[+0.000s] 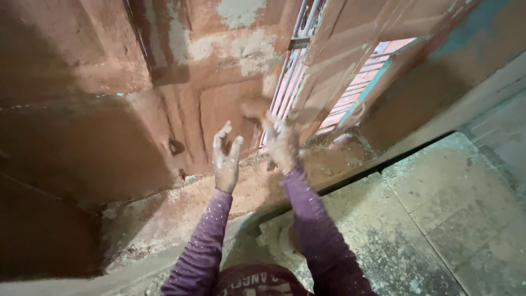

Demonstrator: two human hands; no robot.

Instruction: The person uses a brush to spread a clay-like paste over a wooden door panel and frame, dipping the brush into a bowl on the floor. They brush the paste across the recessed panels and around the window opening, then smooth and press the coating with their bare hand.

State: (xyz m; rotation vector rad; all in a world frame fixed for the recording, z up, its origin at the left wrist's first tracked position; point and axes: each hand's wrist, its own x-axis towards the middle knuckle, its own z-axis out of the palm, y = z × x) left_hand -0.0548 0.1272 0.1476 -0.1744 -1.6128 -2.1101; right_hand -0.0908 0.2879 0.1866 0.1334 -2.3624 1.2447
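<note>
Left hand (pixel 226 159): raised, palm open, fingers spread wide and pointing up, nothing in it. Dusted with pale specks, purple sleeve (pixel 201 246) below it likewise.

Right hand (pixel 282 145): just right of the left, a little further forward, also raised. Motion-blurred. A brown lump (pixel 253 108) sits just above and left of its fingertips, blurred too; can't tell if the fingers touch it or if it's free of them. Grip state: can't tell, looks loosely open.

Lump is against the wall (pixel 219 66) ahead of both hands, up beyond the left hand's fingertips. Wall is reddish-brown, patchy, pale spots where the coat is off, with a raised vertical band straight ahead of the left hand.

Right of the right hand: barred window (pixel 290 71), bars pale, with a brown shutter (pixel 350 49) swung open beyond it. More bars show through the gap further right.

Below both hands: ledge (pixel 164 214) littered with reddish crumbs and dust. Under the right forearm and off to its right: grey concrete floor (pixel 427 219), stained, seams visible.
</note>
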